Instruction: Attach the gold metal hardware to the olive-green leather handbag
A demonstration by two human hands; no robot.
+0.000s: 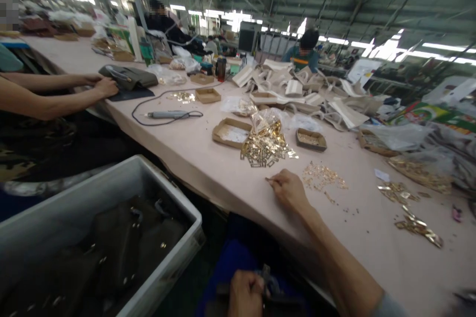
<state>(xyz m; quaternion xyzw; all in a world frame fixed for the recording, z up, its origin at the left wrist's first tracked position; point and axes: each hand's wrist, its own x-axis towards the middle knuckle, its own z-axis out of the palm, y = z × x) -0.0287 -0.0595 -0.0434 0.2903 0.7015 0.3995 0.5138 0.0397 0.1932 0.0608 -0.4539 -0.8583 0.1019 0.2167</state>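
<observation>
My right hand (pixel 290 189) reaches over the table with its fingers pinched together. A tiny dark bit shows at the fingertips, too small to name. Just beyond it lies a heap of gold-coloured rectangular metal fittings (pixel 262 148), partly in a clear plastic bag. Small gold fittings (pixel 323 177) are scattered to its right. Low in the view, my left hand (pixel 245 293) is closed on a dark bag piece (pixel 284 304) over my lap. A metal fitting (pixel 266 272) stands up beside its thumb; the piece is mostly cut off by the frame.
A grey bin (pixel 199 223) with dark bag pieces stands at left. Cardboard trays (pixel 231 133), a corded grey hand tool (pixel 169 114) and pale bag pieces (pixel 293 86) lie on the table (pixel 208 168). At far left a co-worker's hands (pixel 106 86) touch an olive bag (pixel 128 77).
</observation>
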